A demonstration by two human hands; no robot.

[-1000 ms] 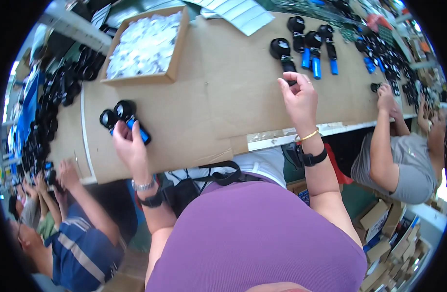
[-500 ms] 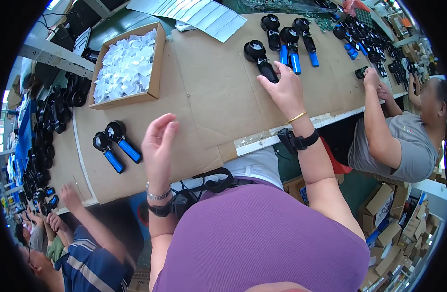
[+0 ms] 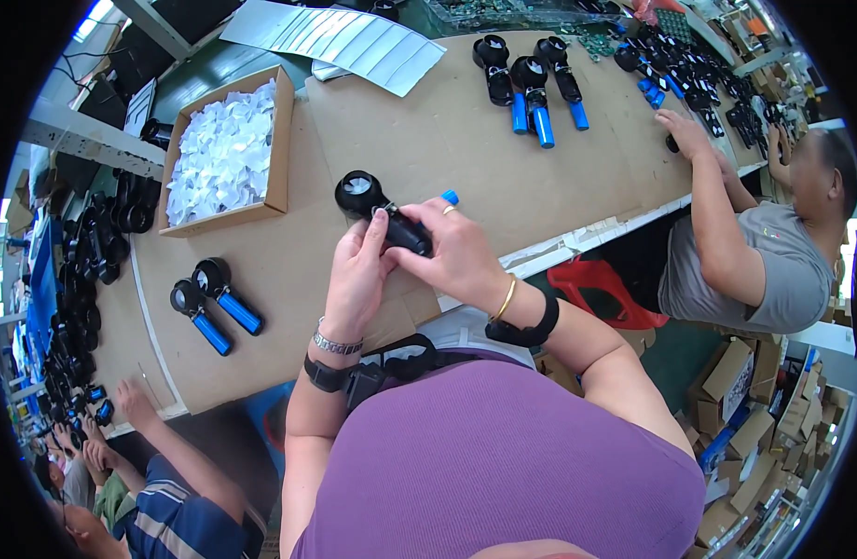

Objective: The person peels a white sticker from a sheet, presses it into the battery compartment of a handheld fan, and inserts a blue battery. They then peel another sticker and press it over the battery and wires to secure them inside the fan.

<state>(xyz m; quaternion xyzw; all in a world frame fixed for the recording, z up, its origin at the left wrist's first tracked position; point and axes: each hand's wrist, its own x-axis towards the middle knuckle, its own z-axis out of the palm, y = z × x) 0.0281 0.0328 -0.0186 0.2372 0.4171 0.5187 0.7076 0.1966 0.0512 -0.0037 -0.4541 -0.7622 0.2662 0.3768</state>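
Observation:
Both my hands hold a black handheld device (image 3: 361,195) with a round, ring-like head and a straight handle, over the cardboard-covered table. My left hand (image 3: 356,279) pinches it near the neck with thumb and fingertips. My right hand (image 3: 461,253) has its fingers closed round the lower handle. The end of a blue cylinder (image 3: 450,197) shows just beyond the right fingers; whether it is joined to the device is hidden. Two similar devices with blue cylinders (image 3: 239,310) lie left of my hands. Farther off at the right lies a group of three more (image 3: 531,79).
An open cardboard box (image 3: 277,158) of white paper pieces stands at the left. Silvery sheets (image 3: 354,42) lie at the back. Heaps of black parts (image 3: 675,70) cover the far right. A co-worker in grey (image 3: 745,261) sits at the right, another in striped blue (image 3: 181,503) at lower left.
My right hand has brought one black device from the right-hand group leftward and nearer to me. My left hand, empty before, has moved right and now holds it too.

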